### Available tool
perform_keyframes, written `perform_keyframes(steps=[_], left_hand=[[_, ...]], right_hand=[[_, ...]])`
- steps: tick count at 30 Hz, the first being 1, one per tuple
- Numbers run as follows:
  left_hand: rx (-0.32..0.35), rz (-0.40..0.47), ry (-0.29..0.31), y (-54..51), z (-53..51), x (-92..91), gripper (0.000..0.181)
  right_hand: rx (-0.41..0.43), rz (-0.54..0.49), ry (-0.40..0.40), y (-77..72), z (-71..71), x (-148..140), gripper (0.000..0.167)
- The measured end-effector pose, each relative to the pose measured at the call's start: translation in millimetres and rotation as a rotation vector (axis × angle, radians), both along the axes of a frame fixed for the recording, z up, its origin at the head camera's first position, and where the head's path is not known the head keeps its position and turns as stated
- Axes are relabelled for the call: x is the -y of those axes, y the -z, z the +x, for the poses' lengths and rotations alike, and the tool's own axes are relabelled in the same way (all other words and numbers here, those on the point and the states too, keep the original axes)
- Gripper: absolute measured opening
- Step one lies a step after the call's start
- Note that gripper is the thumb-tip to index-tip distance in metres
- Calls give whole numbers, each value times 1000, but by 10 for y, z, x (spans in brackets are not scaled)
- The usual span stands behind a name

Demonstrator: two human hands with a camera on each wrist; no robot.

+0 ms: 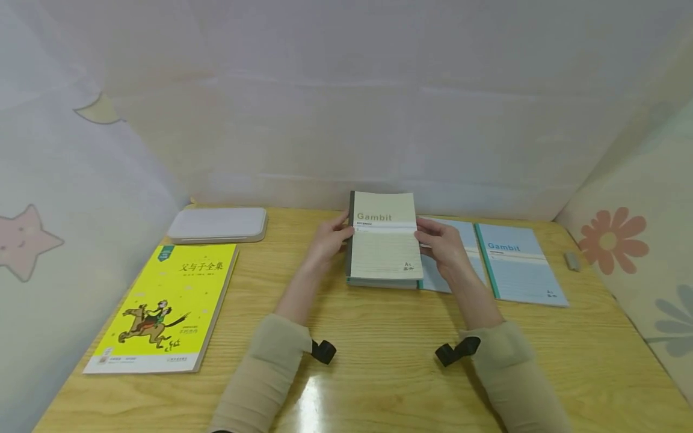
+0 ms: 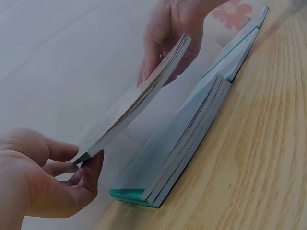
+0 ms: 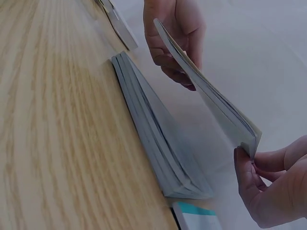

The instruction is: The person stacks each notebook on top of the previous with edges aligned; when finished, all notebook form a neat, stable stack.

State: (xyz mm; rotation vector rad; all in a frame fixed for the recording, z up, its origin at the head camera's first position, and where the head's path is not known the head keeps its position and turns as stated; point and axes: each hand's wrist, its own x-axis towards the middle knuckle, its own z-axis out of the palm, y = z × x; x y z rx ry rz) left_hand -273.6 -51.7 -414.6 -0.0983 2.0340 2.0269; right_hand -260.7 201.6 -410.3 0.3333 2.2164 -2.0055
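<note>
Both hands hold a cream Gambit notebook (image 1: 383, 240) with a dark spine, raised over a stack of notebooks (image 2: 184, 148). My left hand (image 1: 326, 242) pinches the spine edge between thumb and fingers; the left wrist view shows this hand (image 2: 53, 175) at the dark spine. On the opposite edge, my right hand (image 1: 441, 243) grips with thumb and fingers, as the right wrist view shows for this hand (image 3: 276, 184). Air separates the held notebook from the stack (image 3: 153, 139), whose teal spine shows in the left wrist view.
Two blue notebooks, one partly covered (image 1: 460, 240) and one farther right (image 1: 521, 264), lie right of the stack. A small grey object (image 1: 571, 261) is at the far right. On the left are a yellow book (image 1: 162, 307) and a white case (image 1: 218, 224). Curtains enclose the table (image 1: 379, 361).
</note>
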Motion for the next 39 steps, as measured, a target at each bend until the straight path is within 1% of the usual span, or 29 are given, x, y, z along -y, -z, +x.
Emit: perform_keyframes(steps=[4, 7, 10, 14, 18, 23, 27, 32, 39], left_hand=[[13, -50, 62, 42, -29, 24, 68], [20, -77, 85, 76, -42, 44, 69], [19, -123, 96, 119, -44, 64, 68], [0, -162, 91, 168, -36, 76, 67], [-15, -150, 59, 196, -29, 58, 65], [-37, -158, 16, 233, -45, 32, 60], [-56, -167, 9, 267, -58, 16, 59], [-50, -188, 5, 268, -44, -8, 60], [-33, -216, -13, 269, -13, -37, 57]], right_hand=[[8, 16, -31, 66, -22, -10, 49], [13, 41, -58, 111, -41, -24, 49], [12, 71, -99, 157, -56, -39, 51], [7, 96, -158, 200, -63, -55, 54], [-3, 109, -176, 212, -66, -66, 55], [-16, 137, -166, 217, -89, -60, 55], [-27, 154, -167, 225, -93, -55, 56], [-44, 183, -171, 232, -78, -49, 57], [-62, 256, -185, 224, -45, -19, 56]])
